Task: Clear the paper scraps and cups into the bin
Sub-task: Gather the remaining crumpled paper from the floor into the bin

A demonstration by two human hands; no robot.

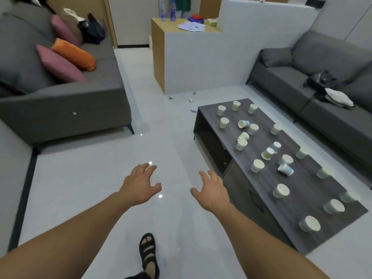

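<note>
Both arms reach out over the pale floor [80, 178] in the lower middle of the frame, the left hand [141, 184] and the right hand [213, 190] spread with fingers loose and nothing in either of them. The cups [257, 165] are all on the dark bench [314, 200] at the right of the frame, well apart from the hands: most stand upright, scattered from its far end to its near corner, and a few lie tipped on their sides near the middle. The paper scraps [191, 100] look to be the small pale bits on the floor just beyond the bench's far end, below the white partition [201, 63]; they are too small to tell more. No bin shows anywhere in view, so the first job is probably to find it and bring it beside the bench. To do the step well, I would begin with the nearest cup [310, 223] at the lower right, nest upright cups into one stack held in one hand while the other gathers, check the tipped ones for spilled drink, and leave the floor scraps for one last sweep
</note>
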